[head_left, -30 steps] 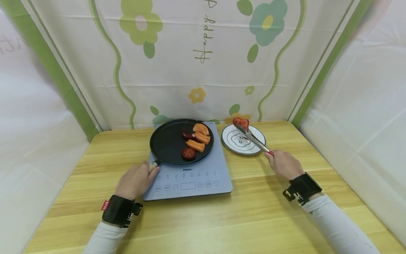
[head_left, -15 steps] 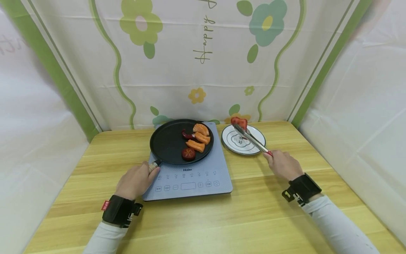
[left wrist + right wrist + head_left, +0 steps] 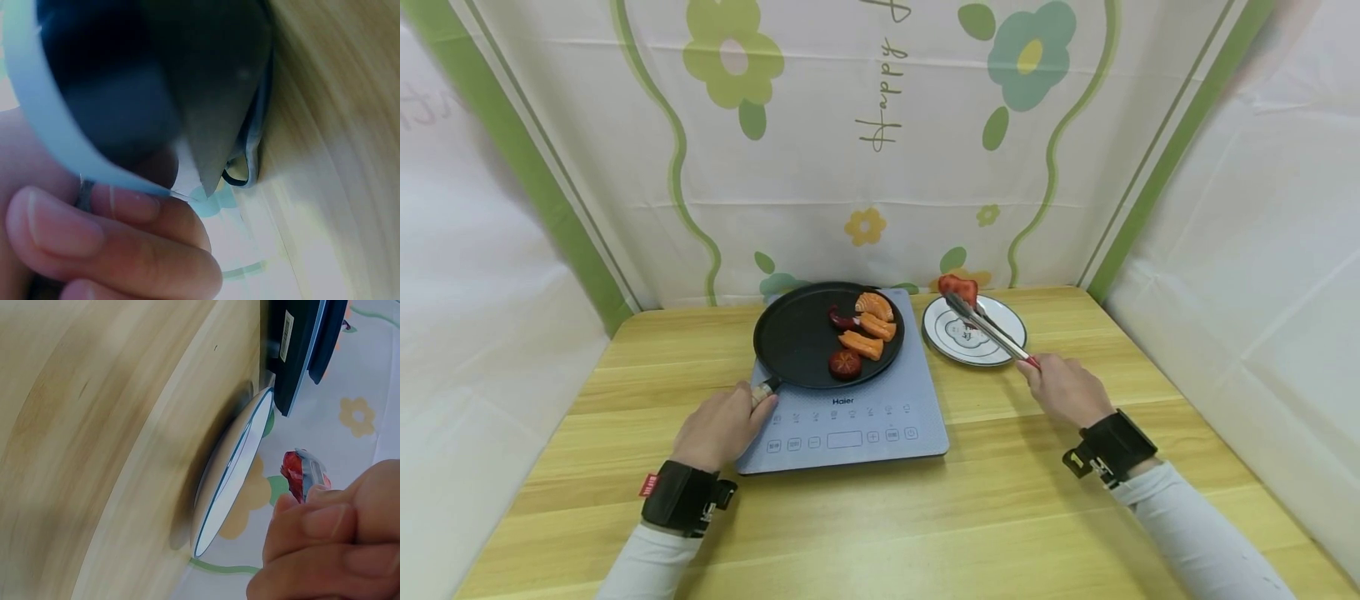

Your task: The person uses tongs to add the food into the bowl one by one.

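Observation:
My left hand (image 3: 718,429) grips the handle (image 3: 763,392) of a flat black frying pan (image 3: 793,337). My right hand (image 3: 1067,390) holds metal tongs (image 3: 998,335) with red on the handle. Their tips pinch a red, irregular piece of food (image 3: 958,288). It hangs above the back of a white plate (image 3: 940,343) with a dark rim. Raised off the plate, the red piece (image 3: 292,469) also shows in the right wrist view, partly hidden by fingers (image 3: 325,522). In the left wrist view, curled fingers (image 3: 137,250) show, while a dark shape covers much of the frame.
The pan sits on a pale blue induction cooker (image 3: 887,417). Orange salmon-like pieces (image 3: 861,343), a dark red chili (image 3: 842,320) and a round reddish-brown slice (image 3: 845,364) lie on the pan's right side. A patterned curtain (image 3: 820,167) stands behind the wooden table (image 3: 880,533).
My right hand has moved slightly left, carrying the tongs and the red food piece toward the pan side. My left hand and the pan have stayed put.

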`<action>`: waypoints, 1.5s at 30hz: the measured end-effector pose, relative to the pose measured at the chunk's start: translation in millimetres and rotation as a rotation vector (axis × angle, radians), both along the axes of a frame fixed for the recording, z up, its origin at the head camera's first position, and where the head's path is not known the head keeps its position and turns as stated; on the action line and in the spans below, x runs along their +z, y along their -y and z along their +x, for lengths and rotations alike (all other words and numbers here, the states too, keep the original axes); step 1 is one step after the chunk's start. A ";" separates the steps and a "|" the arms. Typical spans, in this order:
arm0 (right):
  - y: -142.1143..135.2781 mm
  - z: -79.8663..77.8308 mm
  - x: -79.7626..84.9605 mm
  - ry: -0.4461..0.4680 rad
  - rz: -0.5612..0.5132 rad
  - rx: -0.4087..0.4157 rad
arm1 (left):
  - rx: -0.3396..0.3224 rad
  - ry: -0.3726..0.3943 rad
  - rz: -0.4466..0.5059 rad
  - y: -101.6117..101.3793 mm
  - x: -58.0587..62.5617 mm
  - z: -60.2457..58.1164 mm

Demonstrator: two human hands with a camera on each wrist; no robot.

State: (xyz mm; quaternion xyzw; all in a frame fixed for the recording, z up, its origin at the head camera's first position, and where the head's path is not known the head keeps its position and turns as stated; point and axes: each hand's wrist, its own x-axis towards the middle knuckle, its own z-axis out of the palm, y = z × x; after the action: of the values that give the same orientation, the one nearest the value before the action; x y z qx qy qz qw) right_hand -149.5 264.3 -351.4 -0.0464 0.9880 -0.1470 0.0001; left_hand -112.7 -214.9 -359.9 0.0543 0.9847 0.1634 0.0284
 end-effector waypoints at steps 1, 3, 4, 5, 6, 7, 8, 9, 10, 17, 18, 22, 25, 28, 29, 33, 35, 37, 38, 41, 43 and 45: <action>0.4 0.5 0.5 0.001 -0.002 0.001 | 0.000 0.000 0.000 0.0 0.0 0.0; 1.4 1.2 1.2 0.002 -0.005 0.005 | 0.001 0.001 -0.002 -0.2 0.1 0.3; 1.6 1.1 1.1 0.000 -0.007 0.008 | 0.001 0.002 -0.003 -0.4 0.2 0.5; 1.7 1.1 1.1 0.000 -0.007 0.011 | 0.001 0.004 -0.003 -0.5 0.3 0.6; 1.7 1.0 1.0 -0.002 -0.007 0.014 | 0.002 0.005 -0.004 -0.5 0.4 0.7; 1.8 0.9 0.9 -0.002 -0.011 0.016 | 0.002 0.005 -0.003 -0.6 0.5 0.8; 1.9 0.6 0.6 -0.002 -0.011 0.017 | 0.001 0.006 -0.003 -0.7 0.7 0.8; 2.2 0.3 0.4 -0.003 -0.013 0.018 | 0.001 0.005 -0.004 -0.7 0.8 0.8; 2.4 0.3 0.4 -0.004 -0.013 0.019 | 0.001 0.005 -0.004 -0.7 0.9 0.7; 6.5 0.7 1.9 -0.014 -0.002 0.012 | 0.003 0.003 -0.005 -0.5 0.5 0.3; 7.1 1.0 2.2 -0.014 0.000 0.010 | 0.003 0.004 -0.005 -0.5 0.3 0.3; 8.8 1.7 3.1 -0.011 0.000 0.007 | 0.003 0.004 -0.003 -0.5 0.0 -0.3; 10.2 1.8 3.8 -0.007 -0.006 0.005 | 0.002 0.005 -0.005 -0.7 0.1 -0.8; 11.3 1.5 4.1 0.002 -0.011 0.008 | 0.003 0.007 -0.007 -0.6 0.5 -1.0; 12.0 1.4 4.4 0.003 -0.013 0.007 | 0.003 0.006 -0.007 -0.5 0.5 -1.0; 12.7 1.3 4.3 0.003 -0.021 0.013 | 0.000 0.003 -0.006 -0.3 0.7 -0.8; 13.1 1.5 4.2 -0.002 -0.027 0.014 | -0.002 0.002 -0.007 -0.3 0.5 -0.6; 13.4 1.6 3.6 -0.002 -0.030 0.016 | -0.003 0.002 -0.007 -0.3 0.3 -0.4; 13.8 1.9 3.5 -0.002 -0.031 0.017 | -0.003 0.002 -0.006 -0.4 0.3 -0.4; 15.1 2.4 3.5 -0.003 -0.033 0.016 | -0.002 0.002 -0.005 -0.4 0.1 -0.1; 16.0 2.7 3.9 -0.004 -0.032 0.017 | -0.002 0.001 -0.005 -0.3 0.0 -0.3; 16.8 3.1 4.8 -0.008 -0.032 0.021 | -0.002 0.000 -0.008 -0.3 -0.2 -0.6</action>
State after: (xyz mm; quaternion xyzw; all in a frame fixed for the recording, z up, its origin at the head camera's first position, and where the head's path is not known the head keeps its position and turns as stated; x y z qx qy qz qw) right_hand -146.5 247.6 -346.6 -0.0575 0.9850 -0.1628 -0.0032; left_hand -113.3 -214.7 -360.1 0.0550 0.9853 0.1593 0.0285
